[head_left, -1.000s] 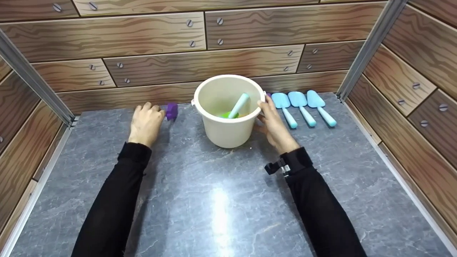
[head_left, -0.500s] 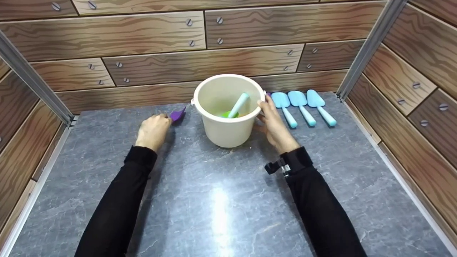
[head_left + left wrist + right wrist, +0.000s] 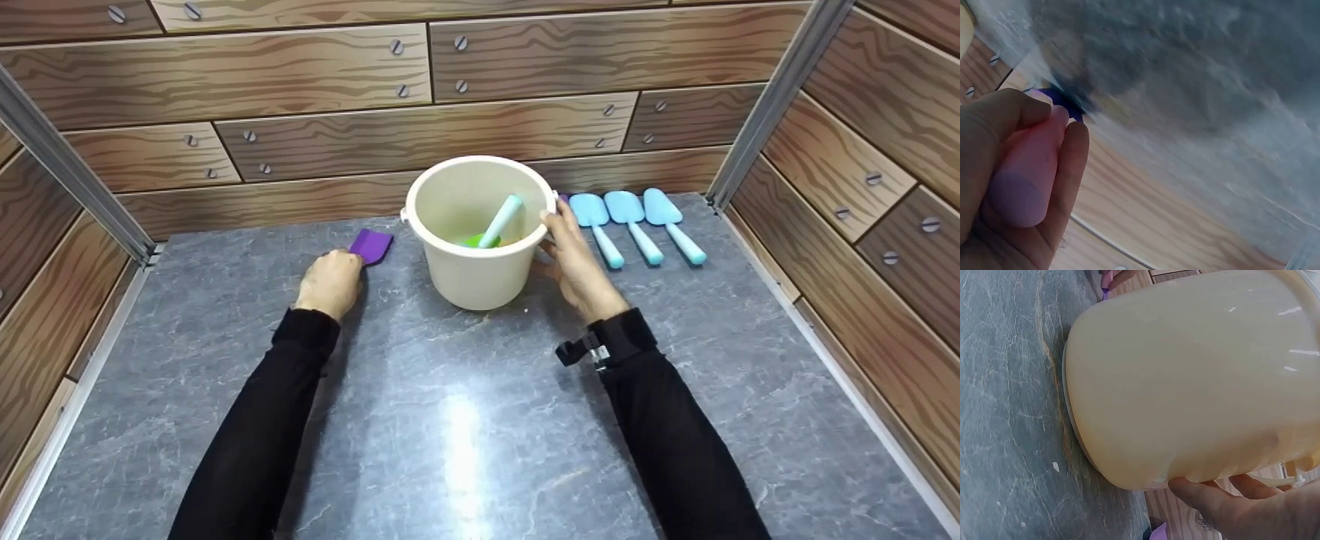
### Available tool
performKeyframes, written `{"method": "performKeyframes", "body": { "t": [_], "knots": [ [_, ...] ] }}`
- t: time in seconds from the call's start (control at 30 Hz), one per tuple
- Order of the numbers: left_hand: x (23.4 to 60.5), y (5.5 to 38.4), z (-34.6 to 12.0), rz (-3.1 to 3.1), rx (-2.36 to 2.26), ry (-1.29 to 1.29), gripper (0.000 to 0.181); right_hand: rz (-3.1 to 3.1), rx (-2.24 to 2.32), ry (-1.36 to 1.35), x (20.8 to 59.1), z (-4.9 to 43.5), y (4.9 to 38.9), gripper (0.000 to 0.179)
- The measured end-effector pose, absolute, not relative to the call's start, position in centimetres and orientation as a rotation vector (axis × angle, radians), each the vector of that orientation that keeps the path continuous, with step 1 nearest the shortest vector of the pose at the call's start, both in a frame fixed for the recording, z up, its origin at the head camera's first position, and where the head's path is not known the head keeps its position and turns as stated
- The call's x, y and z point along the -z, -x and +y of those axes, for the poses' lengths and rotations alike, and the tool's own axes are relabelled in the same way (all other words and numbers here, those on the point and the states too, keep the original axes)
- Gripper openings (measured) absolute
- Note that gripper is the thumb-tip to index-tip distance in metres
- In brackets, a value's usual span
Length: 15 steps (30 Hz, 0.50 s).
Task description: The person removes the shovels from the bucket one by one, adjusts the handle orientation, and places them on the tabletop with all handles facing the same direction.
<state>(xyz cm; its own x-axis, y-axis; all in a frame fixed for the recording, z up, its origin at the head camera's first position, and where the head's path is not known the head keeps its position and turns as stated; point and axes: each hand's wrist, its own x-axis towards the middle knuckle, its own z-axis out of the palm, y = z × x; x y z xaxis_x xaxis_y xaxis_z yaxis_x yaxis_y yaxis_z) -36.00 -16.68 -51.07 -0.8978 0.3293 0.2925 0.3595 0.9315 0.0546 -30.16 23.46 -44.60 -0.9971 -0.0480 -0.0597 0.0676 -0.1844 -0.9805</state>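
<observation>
My left hand (image 3: 330,283) grips the pink handle (image 3: 1026,174) of a toy shovel, whose purple blade (image 3: 372,245) points away from me above the table in the head view. The handle's rounded end shows in the palm in the left wrist view. A cream bucket (image 3: 480,281) stands upright to the right of that shovel. My right hand (image 3: 579,270) holds the bucket's right side, with fingertips at the rim. Inside the bucket lean a light-blue handle (image 3: 501,221) and a green piece (image 3: 480,241); their lower parts are hidden.
Several light-blue toy shovels lie to the bucket's right, among them one at the far right (image 3: 664,210). A purple piece (image 3: 563,199) shows partly behind my right hand. Wood-patterned walls (image 3: 322,150) enclose the grey marbled table (image 3: 420,375) at the back and sides.
My left hand has shifted to the right and slightly toward me with the shovel, whose purple blade has turned from edge-on to face-up. My right hand and the bucket have stayed put.
</observation>
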Motion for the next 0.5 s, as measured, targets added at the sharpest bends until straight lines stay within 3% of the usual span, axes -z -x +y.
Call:
{"method": "performKeyframes", "body": {
  "t": [0.23,0.5],
  "knots": [
    [55.7,40.5,-17.8,-2.822,0.26,0.465,0.02,1.951,2.361,-0.04,44.5,23.4,30.1,0.093],
    [52.0,38.5,-15.8,-2.958,0.412,0.313,0.02,1.942,2.372,-0.047,44.7,23.4,30.3,0.093]
  ]
}}
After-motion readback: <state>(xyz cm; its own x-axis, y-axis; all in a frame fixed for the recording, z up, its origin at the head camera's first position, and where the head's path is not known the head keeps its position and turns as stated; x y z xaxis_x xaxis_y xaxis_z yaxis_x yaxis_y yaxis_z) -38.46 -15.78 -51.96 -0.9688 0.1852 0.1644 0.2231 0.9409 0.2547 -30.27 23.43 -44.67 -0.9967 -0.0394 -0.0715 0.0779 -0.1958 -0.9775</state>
